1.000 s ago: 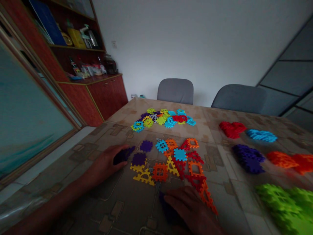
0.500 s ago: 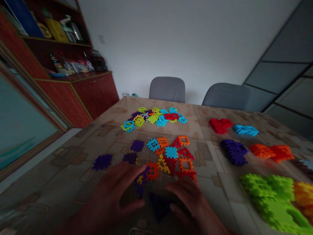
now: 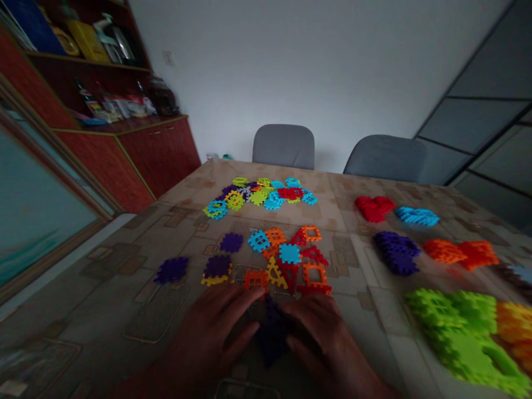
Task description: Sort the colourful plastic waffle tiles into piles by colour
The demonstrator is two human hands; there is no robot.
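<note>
Dark purple interlocking plastic pieces (image 3: 271, 338) stand between my two hands near the table's front; the shade makes their exact shape hard to tell. My left hand (image 3: 216, 324) curls in from the left, thumb and index fingertip at the pieces' left edge. From the right, my right hand (image 3: 326, 327) holds them between its thumb and bent fingers. Just ahead lie an orange window piece (image 3: 254, 279), a yellow triangle (image 3: 275, 274) and a red triangle (image 3: 290, 275). A purple square (image 3: 218, 266) rests over a yellow piece, left of these.
More purple squares (image 3: 172, 270) lie to the left. A mixed heap (image 3: 258, 197) spreads at the far side. Sorted piles stand on the right: red (image 3: 374, 208), blue (image 3: 417, 215), purple (image 3: 397, 253), orange (image 3: 461, 253) and green (image 3: 465, 338). Grey chairs (image 3: 284, 145) stand behind the table.
My left hand has moved right, bringing a purple piece away from the orange window piece to the dark piece by my right hand. The view has tipped slightly downward.
</note>
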